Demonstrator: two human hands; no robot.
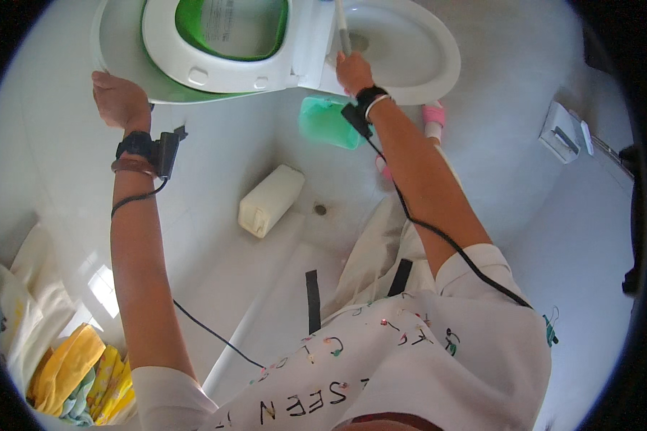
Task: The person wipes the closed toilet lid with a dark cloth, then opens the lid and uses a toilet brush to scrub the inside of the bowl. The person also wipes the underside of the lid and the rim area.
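Observation:
My right hand (354, 74) is closed around the pale handle of a brush (342, 26), which reaches over the open toilet bowl (404, 43). The handle's far end runs out at the picture's top edge. My left hand (119, 101), fingers curled, is at the edge of the raised toilet lid (119, 43); whether it grips the lid cannot be told. Against the lid stands the raised white seat (162, 48), with a green-rimmed inner part (188, 27) that bears a printed label. Both wrists wear black straps with cabled devices.
A green plastic bin (329, 123) stands beside the toilet, near my pink slippers (434, 114). A cream plastic container (271, 200) lies by the floor drain (319, 208). Yellow cloths (70, 372) hang at lower left; a white box (559, 133) is on the right.

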